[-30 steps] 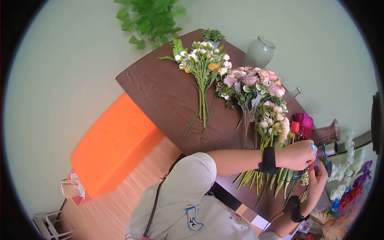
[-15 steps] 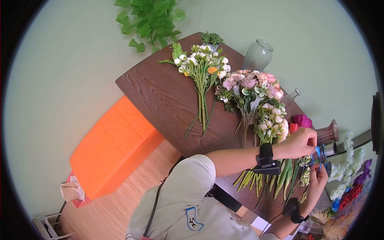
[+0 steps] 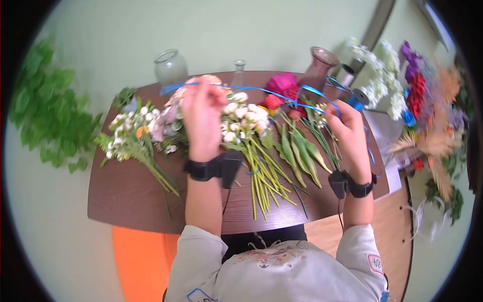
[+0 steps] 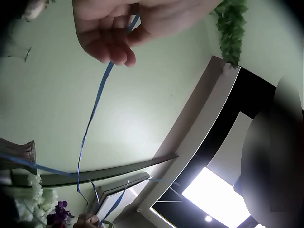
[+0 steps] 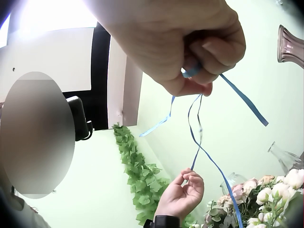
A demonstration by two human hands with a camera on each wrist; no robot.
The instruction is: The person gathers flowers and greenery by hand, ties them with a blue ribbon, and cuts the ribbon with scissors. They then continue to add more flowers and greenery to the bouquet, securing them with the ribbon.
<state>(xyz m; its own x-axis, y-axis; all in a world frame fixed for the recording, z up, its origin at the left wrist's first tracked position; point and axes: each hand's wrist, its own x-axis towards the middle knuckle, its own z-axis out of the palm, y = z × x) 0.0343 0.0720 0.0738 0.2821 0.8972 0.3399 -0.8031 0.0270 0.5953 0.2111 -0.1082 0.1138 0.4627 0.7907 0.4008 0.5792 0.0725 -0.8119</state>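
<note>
A thin blue ribbon (image 3: 254,89) stretches between the two raised hands above the table. My left hand (image 3: 202,113) pinches one part of it between thumb and fingers. In the left wrist view the ribbon (image 4: 97,102) runs down from those fingertips. My right hand (image 3: 347,128) grips the ribbon with curled fingers, and in the right wrist view loose lengths hang below that hand (image 5: 209,52). Under the hands lie a bunch of white flowers (image 3: 244,121) with a blue tie round its stems, a red tulip (image 3: 274,101) and a magenta flower (image 3: 283,85).
A white bunch with an orange bloom (image 3: 131,133) lies on the left of the brown table (image 3: 131,194). A glass vase (image 3: 171,68), a small bottle (image 3: 239,73) and a purplish vase (image 3: 318,68) stand at the back. A blue spool (image 3: 358,99) is right; more flowers (image 3: 417,95) are beyond.
The hands, close together before, are now wide apart, with the ribbon drawn out between them. The head view has turned and now faces the table squarely.
</note>
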